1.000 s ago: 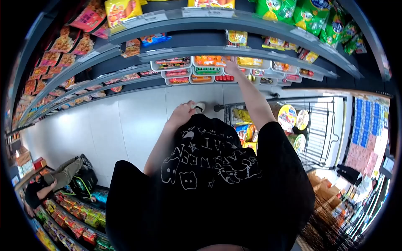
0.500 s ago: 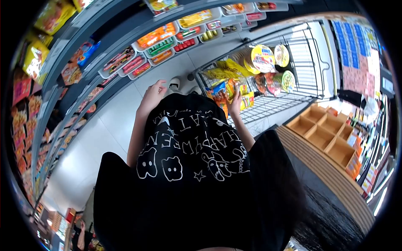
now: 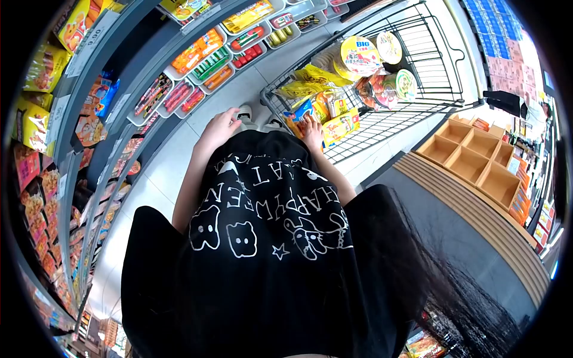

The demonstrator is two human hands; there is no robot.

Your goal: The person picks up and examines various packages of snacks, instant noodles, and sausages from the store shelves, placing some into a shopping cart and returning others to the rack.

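At the near end of a wire shopping cart, my right hand overlaps the snack packs, with its fingers extended. Under and beside its fingertips lie a blue and orange pack and a yellow pack. Behind them rest a crinkled yellow bag, a large instant noodle cup, a white-lidded cup and a green-lidded cup. My left hand hovers over the floor in front of my black shirt, fingers loosely apart and holding nothing.
Shelves of packaged food curve along the left. White trays of sausages line the lower shelf. To the right stands a counter with a wooden divided box; a person in black is beyond it. My shoes are on pale tile.
My right hand has shifted left and nearer my body, toward the cart's near end. My left hand stays in front of me. The view has turned slightly.
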